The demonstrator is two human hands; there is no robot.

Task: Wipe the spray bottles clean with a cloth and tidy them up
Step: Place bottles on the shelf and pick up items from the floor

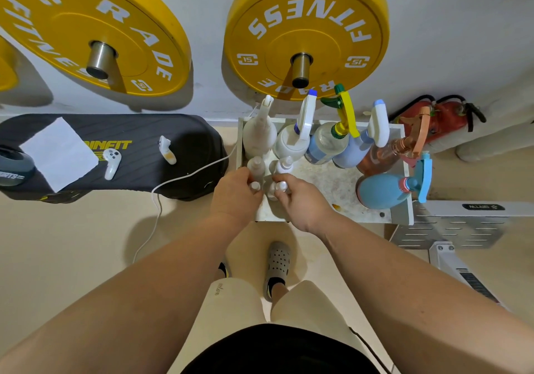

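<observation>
Two yellow rubber weight plates [306, 34] hung on steel pegs above a shallow white tray [403, 171], with a red fire extinguisher [442, 122] behind its far right corner. Six plastic trigger spray bottles [326, 142] crowded the tray's back and right edge: two white, one clear, two blue, one translucent orange. At the front left stood small white bottles [284, 164], seemingly four, partly hidden by fingers. The left hand [237, 197] gripped one by its cap; the right hand [302, 203] pinched another. The square white cloth [59, 154] lay well apart on a black padded counter [138, 177], near two white controllers [111, 161] and a white cable [173, 181].
</observation>
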